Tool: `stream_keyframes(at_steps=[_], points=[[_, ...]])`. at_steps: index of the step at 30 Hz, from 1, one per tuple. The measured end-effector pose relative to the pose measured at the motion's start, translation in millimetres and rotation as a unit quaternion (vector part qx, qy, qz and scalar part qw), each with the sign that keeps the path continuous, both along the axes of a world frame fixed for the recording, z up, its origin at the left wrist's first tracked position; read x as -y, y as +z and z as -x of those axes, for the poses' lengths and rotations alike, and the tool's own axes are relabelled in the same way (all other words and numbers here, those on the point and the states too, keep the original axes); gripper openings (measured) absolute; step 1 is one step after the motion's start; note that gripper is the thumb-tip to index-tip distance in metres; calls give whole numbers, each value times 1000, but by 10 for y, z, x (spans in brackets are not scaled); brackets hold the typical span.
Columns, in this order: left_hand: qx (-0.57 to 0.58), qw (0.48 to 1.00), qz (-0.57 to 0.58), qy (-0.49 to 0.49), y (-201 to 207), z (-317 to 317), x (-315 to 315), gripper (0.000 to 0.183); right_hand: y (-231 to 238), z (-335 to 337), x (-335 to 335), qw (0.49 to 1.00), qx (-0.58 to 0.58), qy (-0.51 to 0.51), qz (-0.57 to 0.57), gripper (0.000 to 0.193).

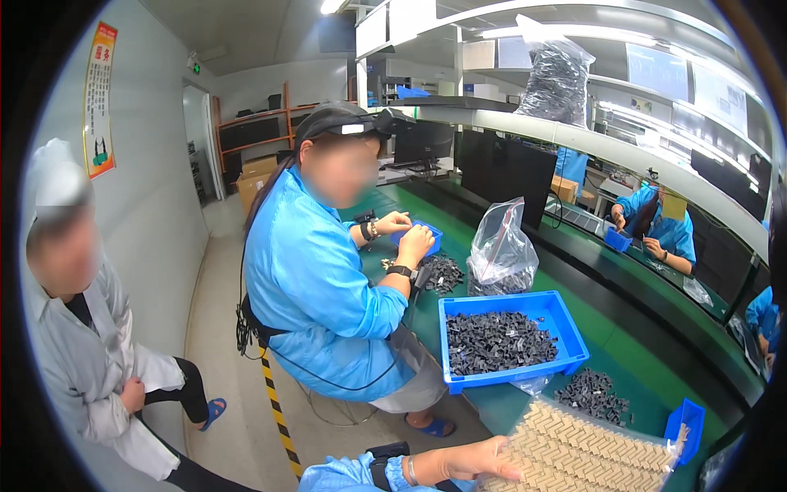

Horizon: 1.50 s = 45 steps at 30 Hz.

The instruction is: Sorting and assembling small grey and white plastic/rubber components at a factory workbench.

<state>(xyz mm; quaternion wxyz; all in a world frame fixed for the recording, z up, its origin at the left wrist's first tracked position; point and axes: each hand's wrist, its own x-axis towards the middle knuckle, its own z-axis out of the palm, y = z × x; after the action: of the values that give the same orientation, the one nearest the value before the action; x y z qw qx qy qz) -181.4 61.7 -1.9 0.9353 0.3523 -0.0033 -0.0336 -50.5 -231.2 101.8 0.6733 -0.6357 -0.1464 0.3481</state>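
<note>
My left hand (484,459) comes in at the lower edge, its thumb and fingers closed on the left side of a clear plastic sheet of tan zigzag pieces (586,451). The small pieces lie in close rows across it. The sheet is over the near end of the green bench, its lower part cut off by the picture's edge. My right hand is out of view. Just beyond the sheet lies a loose pile of small black parts (592,395). A small blue bin (685,430) stands by the sheet's right end.
A large blue tray (512,380) of black parts sits farther along the bench. Behind it stands a clear bag (502,250). A co-worker in blue (320,271) handles something small at a blue bin (426,238). A person in white (98,361) sits at left.
</note>
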Motion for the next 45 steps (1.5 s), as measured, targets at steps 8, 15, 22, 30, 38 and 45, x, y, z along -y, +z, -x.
stream_keyframes(at_steps=[8,15,22,30,38,45], points=[[48,978,-179,-91,421,71,21,46,-11,42,185,992,42,24,113,58],[77,958,-237,-143,226,-140,-64,52,89,11,345,980,101,34,167,46],[98,980,-137,-107,317,-167,10,47,103,46,268,993,106,-23,52,44],[65,984,-128,-110,376,-190,-34,47,115,-39,192,995,96,2,33,50],[41,967,-234,-88,203,-255,-130,38,80,-216,154,997,64,26,37,49],[56,972,-222,56,464,-266,-15,18,126,-378,130,987,118,-77,73,42]])
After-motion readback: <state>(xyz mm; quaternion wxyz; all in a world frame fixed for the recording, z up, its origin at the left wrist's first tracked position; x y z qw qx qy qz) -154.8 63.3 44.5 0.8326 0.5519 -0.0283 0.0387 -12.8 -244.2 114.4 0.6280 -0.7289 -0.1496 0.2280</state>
